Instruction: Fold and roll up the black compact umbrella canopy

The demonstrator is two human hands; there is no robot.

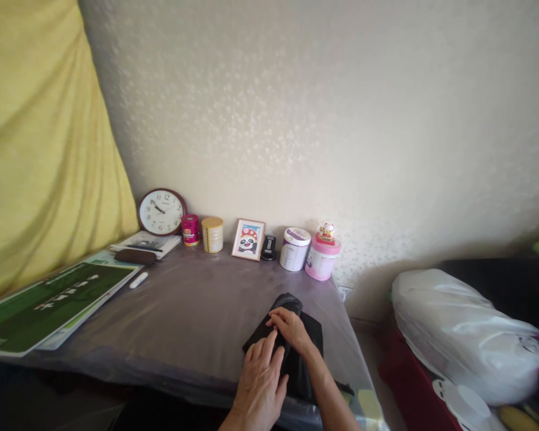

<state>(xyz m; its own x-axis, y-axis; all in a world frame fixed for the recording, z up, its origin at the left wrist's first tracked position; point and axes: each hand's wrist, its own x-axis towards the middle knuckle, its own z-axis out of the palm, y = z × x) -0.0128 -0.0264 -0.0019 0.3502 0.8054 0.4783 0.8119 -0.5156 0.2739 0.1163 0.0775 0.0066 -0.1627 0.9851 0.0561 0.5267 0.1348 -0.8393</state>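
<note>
A folded piece of black fabric (pixel 306 362) lies near the front right of the table; its exact kind cannot be made out. My left hand (pixel 261 376) rests on its left side, fingers stretched out and a little apart, thumb to the right. Just beyond it, my right hand (pixel 291 328) is bent over the upper part of the fabric, its fingers curled and tips close together on the cloth. The two hands nearly meet at the fingertips. Part of the fabric is hidden beneath both hands and the right forearm.
Along the wall stand a clock (pixel 162 212), a pink tin (pixel 190 230), a yellow-lidded can (pixel 212 236), a panda picture frame (pixel 248 239), a white tub (pixel 295 249) and a pink-lidded tub (pixel 322 258). Left lies a green board (pixel 63 302); right, a white plastic bag (pixel 462 329).
</note>
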